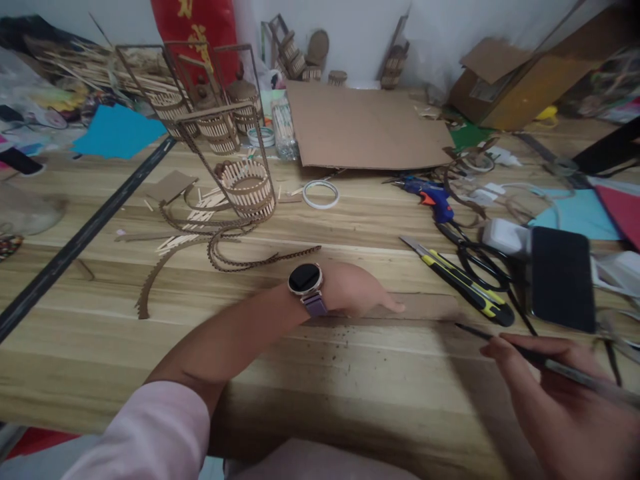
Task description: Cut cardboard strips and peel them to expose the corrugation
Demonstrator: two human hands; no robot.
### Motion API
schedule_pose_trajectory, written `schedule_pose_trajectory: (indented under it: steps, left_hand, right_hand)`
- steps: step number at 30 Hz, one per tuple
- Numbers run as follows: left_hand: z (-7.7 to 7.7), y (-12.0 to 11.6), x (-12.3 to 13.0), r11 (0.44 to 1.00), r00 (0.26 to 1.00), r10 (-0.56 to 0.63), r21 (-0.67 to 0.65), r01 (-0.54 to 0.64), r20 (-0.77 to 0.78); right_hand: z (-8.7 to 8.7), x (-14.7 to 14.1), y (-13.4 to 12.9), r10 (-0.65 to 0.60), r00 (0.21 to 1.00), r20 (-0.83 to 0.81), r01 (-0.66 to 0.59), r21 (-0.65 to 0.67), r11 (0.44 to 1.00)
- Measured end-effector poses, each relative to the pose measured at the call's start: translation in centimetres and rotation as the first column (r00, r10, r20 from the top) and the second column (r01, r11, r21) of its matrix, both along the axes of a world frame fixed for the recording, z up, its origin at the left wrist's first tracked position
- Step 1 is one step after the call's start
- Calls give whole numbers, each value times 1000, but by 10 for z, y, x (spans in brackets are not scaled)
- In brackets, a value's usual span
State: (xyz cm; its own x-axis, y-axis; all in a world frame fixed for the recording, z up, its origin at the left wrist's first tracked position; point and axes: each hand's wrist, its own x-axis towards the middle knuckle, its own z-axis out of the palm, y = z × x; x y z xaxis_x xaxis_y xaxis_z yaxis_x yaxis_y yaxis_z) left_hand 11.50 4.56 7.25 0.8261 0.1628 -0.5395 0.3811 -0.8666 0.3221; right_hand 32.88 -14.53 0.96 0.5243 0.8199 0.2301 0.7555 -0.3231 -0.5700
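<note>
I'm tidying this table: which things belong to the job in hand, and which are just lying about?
In use:
brown strip, under left hand
pen-like tool, in right hand

Apparently lying about:
phone
utility knife
glue gun
bright blue sheet

Cutter (459,283): yellow and black plastic, grey metal blade. Table (380,387) under cutter: wood, smooth, stripy. Cardboard strip (427,306) just left of cutter: brown, matt. Pen (565,369) nearer than cutter: dark, smooth-looking. Phone (563,280) right of cutter: dark, smooth, glassy front. Glue gun (441,205) beyond cutter: blue plastic. Cardboard sheet (370,127) farther beyond cutter: matt, brown. Watch (305,279) left of cutter: dark shiny face, metal-looking rim. Basket (250,202) far left of cutter: pale wood sticks, brown cardboard bands, bumpy sides. Blue paper (117,131) well left of cutter: matt.
</note>
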Motion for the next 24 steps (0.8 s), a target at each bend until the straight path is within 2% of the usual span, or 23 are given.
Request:
schedule_pose_trajectory:
  steps: [5, 10, 15, 19, 22, 24]
  left_hand:
    - [2, -1, 1, 1000, 1000, 3, 14, -3, -29]
    - [1, -1, 1, 1000, 999, -12, 24, 13, -34]
    - [0, -1, 1, 999, 998, -30, 30, 32, -54]
    - [2, -1, 1, 1000, 998, -25, 18, 26, -55]
    - [2, -1, 1, 1000, 998, -14, 12, 14, -57]
    - [1, 0, 1, 1000, 998, -5, 13, 6, -58]
  right_hand:
    - [4, -30, 15, 69, 995, -69, -69, 1, 998]
    - [-6, -30, 24, 57, 994, -98, -61, -45, 997]
    - [1, -20, 26, -60, 990, -130, 51, -76, 996]
    - [13, -14, 21, -192, 981, -43, 182, -172, 968]
    - [18, -18, 16, -250, 968, 4, 249, -93, 964]
    - [20, -25, 15, -200, 980, -16, 199, -18, 980]
